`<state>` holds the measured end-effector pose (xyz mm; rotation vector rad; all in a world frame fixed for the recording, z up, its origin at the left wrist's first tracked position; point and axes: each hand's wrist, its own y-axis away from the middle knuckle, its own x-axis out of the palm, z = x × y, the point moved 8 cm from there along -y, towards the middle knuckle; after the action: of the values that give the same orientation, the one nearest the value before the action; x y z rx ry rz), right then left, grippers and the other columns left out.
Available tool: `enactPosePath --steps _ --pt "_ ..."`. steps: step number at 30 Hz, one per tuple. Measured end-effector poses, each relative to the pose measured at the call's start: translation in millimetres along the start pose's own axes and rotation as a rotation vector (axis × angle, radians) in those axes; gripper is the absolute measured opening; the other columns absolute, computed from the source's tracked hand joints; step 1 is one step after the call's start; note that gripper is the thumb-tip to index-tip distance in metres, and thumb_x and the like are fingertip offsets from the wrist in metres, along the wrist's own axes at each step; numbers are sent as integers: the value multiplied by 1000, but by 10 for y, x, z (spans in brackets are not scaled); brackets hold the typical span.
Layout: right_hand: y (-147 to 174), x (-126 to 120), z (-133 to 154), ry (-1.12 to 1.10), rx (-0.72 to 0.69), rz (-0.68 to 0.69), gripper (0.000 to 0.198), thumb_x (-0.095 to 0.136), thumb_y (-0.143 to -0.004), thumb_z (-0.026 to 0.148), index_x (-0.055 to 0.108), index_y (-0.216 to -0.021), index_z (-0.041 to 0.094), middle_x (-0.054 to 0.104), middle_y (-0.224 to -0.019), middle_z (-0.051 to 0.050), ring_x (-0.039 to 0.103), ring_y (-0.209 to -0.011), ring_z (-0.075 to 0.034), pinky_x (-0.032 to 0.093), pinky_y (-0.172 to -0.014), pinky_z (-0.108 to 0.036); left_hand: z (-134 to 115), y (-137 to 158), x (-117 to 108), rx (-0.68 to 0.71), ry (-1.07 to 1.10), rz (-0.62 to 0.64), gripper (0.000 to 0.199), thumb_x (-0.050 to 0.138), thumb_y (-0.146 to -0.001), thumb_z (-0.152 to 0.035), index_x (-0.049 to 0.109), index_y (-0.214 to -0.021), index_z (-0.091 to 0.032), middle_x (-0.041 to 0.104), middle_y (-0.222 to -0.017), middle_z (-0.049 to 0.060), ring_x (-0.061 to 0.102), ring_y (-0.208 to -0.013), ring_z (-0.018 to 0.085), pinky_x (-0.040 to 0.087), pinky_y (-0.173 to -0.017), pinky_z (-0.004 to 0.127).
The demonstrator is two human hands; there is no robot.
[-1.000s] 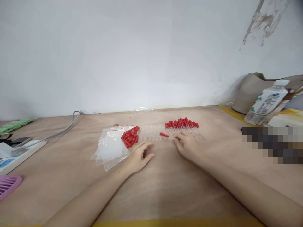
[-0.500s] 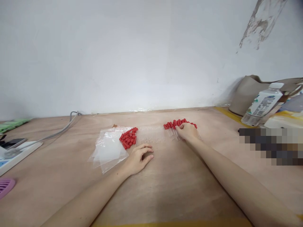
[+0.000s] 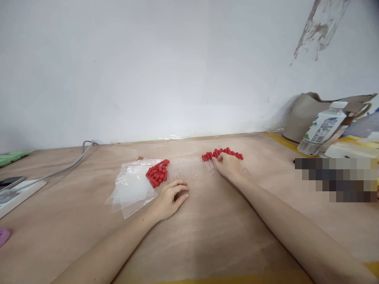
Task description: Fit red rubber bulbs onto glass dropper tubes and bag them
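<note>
My left hand [image 3: 170, 199] rests on the table with its fingers apart and loosely curved, holding nothing. Just beyond it lies a row of thin clear glass tubes [image 3: 185, 169], side by side. A pile of loose red rubber bulbs [image 3: 156, 173] sits at the row's left end. To the right, glass droppers with red bulbs [image 3: 227, 151] lie lined up, bulbs pointing away from me. My right hand [image 3: 227, 165] is over this line, thumb and fingers pinched at a dropper near its left part. The fingers partly hide what they grip.
Clear zip bags [image 3: 132, 187] lie flat left of the bulbs. A grey cable [image 3: 68, 167] runs to a white power strip [image 3: 26, 197] at the left. A plastic bottle [image 3: 321, 130] and a beige bag [image 3: 299, 118] stand at the right, by the wall.
The whole view has shifted slightly, so things appear further left. My right hand has edged left along the droppers. My left hand stays put on the table.
</note>
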<state>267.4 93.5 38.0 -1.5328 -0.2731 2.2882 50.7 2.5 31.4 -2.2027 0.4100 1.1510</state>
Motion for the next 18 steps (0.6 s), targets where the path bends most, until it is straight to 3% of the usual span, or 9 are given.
enactPosePath --steps 3,7,12,18 --pt "114 79 251 -25 -126 36 30 42 -82 44 62 -82 22 66 -78 -3 59 -73 -18 36 -61 -27 -11 -2 -4 15 8 -6 17 50 -82 -24 61 -95 -20 57 -109 6 57 -93 18 47 -76 29" --pt "171 227 403 -19 -130 90 28 43 -81 42 63 -79 22 66 -79 -4 59 -76 -19 36 -63 -26 -18 1 -6 16 12 -6 18 49 -83 -25 61 -95 -20 57 -109 7 57 -91 18 48 -72 28" --pt "218 213 349 -90 -92 133 20 52 -76 39 64 -74 23 66 -79 -3 59 -76 -19 36 -61 -26 -18 4 -2 10 22 3 18 49 -83 -24 61 -95 -21 57 -109 6 57 -91 18 47 -76 30" --pt "474 35 129 -155 -88 228 24 61 -66 47 65 -67 24 64 -70 -1 56 -65 -17 31 -51 -25 -19 -3 0 13 28 11 18 49 -83 -24 61 -96 -21 57 -108 6 57 -91 18 48 -75 29"
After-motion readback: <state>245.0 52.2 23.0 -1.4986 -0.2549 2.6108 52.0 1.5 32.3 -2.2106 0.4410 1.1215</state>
